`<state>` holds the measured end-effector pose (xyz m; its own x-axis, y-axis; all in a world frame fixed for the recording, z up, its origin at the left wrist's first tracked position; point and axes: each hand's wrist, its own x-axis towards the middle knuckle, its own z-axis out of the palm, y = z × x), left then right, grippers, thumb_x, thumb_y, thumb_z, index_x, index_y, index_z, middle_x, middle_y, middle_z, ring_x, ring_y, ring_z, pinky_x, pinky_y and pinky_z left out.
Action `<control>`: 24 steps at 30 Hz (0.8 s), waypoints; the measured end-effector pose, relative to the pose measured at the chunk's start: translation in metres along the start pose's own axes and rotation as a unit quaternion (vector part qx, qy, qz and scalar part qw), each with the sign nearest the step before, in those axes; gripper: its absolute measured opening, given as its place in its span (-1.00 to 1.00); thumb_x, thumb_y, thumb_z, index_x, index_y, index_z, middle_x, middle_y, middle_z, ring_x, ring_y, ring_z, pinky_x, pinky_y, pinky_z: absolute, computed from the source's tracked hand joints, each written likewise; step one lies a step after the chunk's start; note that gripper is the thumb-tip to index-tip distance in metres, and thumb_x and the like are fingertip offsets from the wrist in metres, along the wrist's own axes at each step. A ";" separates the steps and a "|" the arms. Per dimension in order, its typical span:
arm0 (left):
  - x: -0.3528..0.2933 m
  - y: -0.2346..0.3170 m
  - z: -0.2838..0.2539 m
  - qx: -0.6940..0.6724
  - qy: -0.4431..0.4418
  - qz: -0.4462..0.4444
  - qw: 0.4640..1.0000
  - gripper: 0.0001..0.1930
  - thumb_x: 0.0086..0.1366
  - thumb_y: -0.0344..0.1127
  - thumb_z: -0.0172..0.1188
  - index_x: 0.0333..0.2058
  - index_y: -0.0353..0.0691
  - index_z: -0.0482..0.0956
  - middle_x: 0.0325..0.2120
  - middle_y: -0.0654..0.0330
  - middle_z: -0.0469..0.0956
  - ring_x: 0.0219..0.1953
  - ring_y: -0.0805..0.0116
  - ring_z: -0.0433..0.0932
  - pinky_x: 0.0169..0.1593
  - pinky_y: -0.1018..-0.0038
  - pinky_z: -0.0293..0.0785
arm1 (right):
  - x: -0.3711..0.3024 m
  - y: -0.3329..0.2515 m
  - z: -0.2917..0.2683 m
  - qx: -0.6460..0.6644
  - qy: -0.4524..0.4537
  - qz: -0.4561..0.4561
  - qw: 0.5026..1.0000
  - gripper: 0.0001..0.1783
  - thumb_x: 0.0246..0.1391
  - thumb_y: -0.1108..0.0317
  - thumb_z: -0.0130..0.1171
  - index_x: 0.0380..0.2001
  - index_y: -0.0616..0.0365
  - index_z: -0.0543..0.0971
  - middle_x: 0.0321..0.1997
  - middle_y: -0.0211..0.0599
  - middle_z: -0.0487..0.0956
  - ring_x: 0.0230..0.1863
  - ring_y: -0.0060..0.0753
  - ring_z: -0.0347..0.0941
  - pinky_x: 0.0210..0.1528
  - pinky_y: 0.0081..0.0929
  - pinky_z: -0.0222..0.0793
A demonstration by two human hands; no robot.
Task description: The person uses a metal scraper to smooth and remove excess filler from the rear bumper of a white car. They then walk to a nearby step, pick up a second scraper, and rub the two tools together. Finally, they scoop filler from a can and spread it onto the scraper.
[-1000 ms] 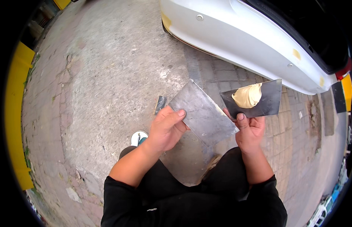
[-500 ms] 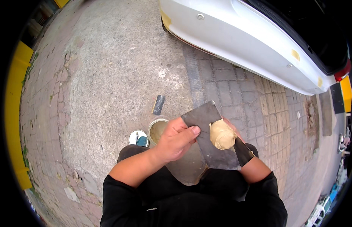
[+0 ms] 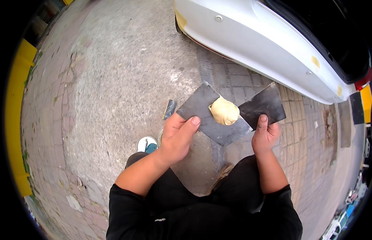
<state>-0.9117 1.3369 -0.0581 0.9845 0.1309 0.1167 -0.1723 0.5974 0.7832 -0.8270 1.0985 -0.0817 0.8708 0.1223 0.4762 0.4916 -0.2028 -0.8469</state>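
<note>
My left hand (image 3: 178, 136) is closed on the left edge of a flat dark grey plate (image 3: 197, 103), thumb on top. A rounded mound of beige putty (image 3: 226, 111) rests toward the right part of this plate. In my right hand (image 3: 266, 135) is a smaller black spreader (image 3: 265, 105), gripped between thumb and fingers at its lower right edge. The spreader's left tip reaches the right side of the putty; whether it touches the putty or only overlaps the plate, I cannot tell.
A silver-white car bumper (image 3: 250, 38) with yellowish patches spans the upper right. On the ground by my left knee are a white round lid (image 3: 142, 144) with a teal item, a partly hidden tub (image 3: 160, 138) and a dark strip (image 3: 170, 109). A yellow barrier (image 3: 21, 120) stands far left.
Both hands have moved up and away from my body, carrying the plate with the putty. My right hand has come out from behind the plate, and the black spreader now shows broadly.
</note>
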 end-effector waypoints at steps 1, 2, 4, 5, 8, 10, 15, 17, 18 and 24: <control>0.002 0.000 0.000 0.014 0.015 0.009 1.000 -0.70 0.52 -0.30 0.01 0.10 -0.33 0.50 -0.20 0.34 0.54 -0.26 0.61 0.36 -0.14 0.55 0.31 | 0.004 0.000 -0.003 -0.050 0.013 -0.088 0.995 -0.79 0.30 0.50 0.14 -0.05 0.38 0.57 -0.07 -0.08 0.63 -0.17 -0.29 0.58 -0.09 -0.44 0.48; 0.003 0.000 -0.002 0.010 0.025 0.010 1.000 -0.71 0.52 -0.29 0.00 0.07 -0.32 0.51 -0.22 0.35 0.52 -0.26 0.61 0.35 -0.14 0.55 0.31 | 0.006 -0.003 -0.006 -0.075 0.005 -0.130 0.989 -0.79 0.29 0.51 0.15 -0.05 0.37 0.57 -0.08 -0.06 0.63 -0.16 -0.24 0.58 -0.08 -0.42 0.49; 0.004 -0.003 -0.005 0.029 0.038 0.014 0.999 -0.78 0.53 -0.31 -0.03 -0.04 -0.31 0.50 -0.20 0.29 0.53 -0.20 0.55 0.40 -0.07 0.49 0.35 | 0.010 -0.023 -0.002 -0.125 -0.005 -0.209 0.970 -0.79 0.26 0.53 0.15 -0.07 0.35 0.59 -0.10 -0.03 0.63 -0.16 -0.16 0.60 -0.07 -0.37 0.51; 0.005 -0.007 -0.010 0.050 0.043 0.020 0.998 -0.84 0.52 -0.35 -0.05 -0.14 -0.29 0.48 -0.17 0.23 0.55 -0.13 0.48 0.46 0.00 0.42 0.39 | 0.018 -0.027 0.006 -0.097 -0.014 -0.280 0.955 -0.77 0.12 0.60 0.22 -0.12 0.32 0.62 -0.13 -0.03 0.63 -0.16 -0.06 0.61 -0.07 -0.27 0.55; 0.001 -0.010 -0.021 0.139 0.035 0.041 0.989 -0.77 0.53 -0.27 -0.04 -0.19 -0.31 0.51 -0.32 0.31 0.48 -0.26 0.54 0.39 -0.15 0.49 0.32 | 0.022 -0.046 0.007 -0.150 -0.100 -0.336 0.925 -0.61 -0.14 0.68 0.22 -0.14 0.35 0.64 -0.16 -0.02 0.62 -0.15 -0.01 0.61 -0.05 -0.14 0.58; 0.000 -0.011 -0.022 0.201 0.034 0.051 0.978 -0.72 0.54 -0.22 -0.02 -0.16 -0.34 0.53 -0.45 0.38 0.42 -0.39 0.60 0.31 -0.28 0.55 0.25 | 0.021 -0.051 0.010 -0.172 -0.118 -0.338 0.918 -0.56 -0.24 0.69 0.20 -0.16 0.38 0.64 -0.17 -0.02 0.62 -0.15 0.01 0.61 -0.03 -0.13 0.58; 0.001 -0.011 -0.010 0.301 0.063 0.089 0.947 -0.73 0.52 -0.26 -0.01 -0.15 -0.37 0.55 -0.57 0.39 0.38 -0.50 0.59 0.29 -0.41 0.52 0.22 | 0.017 -0.054 0.013 -0.174 -0.115 -0.316 0.925 -0.57 -0.26 0.71 0.17 -0.18 0.42 0.65 -0.19 -0.03 0.63 -0.14 0.01 0.61 -0.01 -0.14 0.59; 0.002 -0.012 -0.007 0.319 0.055 0.115 0.939 -0.73 0.52 -0.28 -0.01 -0.11 -0.39 0.55 -0.56 0.36 0.40 -0.50 0.59 0.31 -0.41 0.51 0.23 | 0.017 -0.055 0.013 -0.181 -0.121 -0.309 0.926 -0.57 -0.26 0.71 0.18 -0.17 0.42 0.65 -0.19 -0.03 0.63 -0.15 0.01 0.61 -0.01 -0.16 0.59; 0.003 -0.013 -0.006 0.327 0.050 0.128 0.935 -0.73 0.52 -0.29 -0.01 -0.09 -0.40 0.55 -0.56 0.34 0.41 -0.50 0.58 0.31 -0.42 0.50 0.24 | 0.018 -0.056 0.013 -0.185 -0.126 -0.305 0.926 -0.56 -0.26 0.71 0.19 -0.17 0.42 0.65 -0.19 -0.03 0.62 -0.15 0.01 0.61 -0.01 -0.16 0.59; 0.003 -0.016 -0.007 0.371 0.032 0.139 0.918 -0.71 0.51 -0.31 -0.02 -0.03 -0.43 0.53 -0.54 0.25 0.46 -0.52 0.51 0.37 -0.41 0.47 0.30 | 0.021 -0.053 0.015 -0.177 -0.151 -0.294 0.927 -0.55 -0.25 0.70 0.22 -0.14 0.42 0.64 -0.17 -0.05 0.62 -0.15 0.01 0.60 -0.04 -0.17 0.59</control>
<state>-0.9066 1.3334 -0.0752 0.8979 0.2577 0.3570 -0.3227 -0.1664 0.9318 -0.8347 1.1265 -0.0307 0.4362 0.5689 0.6972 0.8987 -0.3145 -0.3056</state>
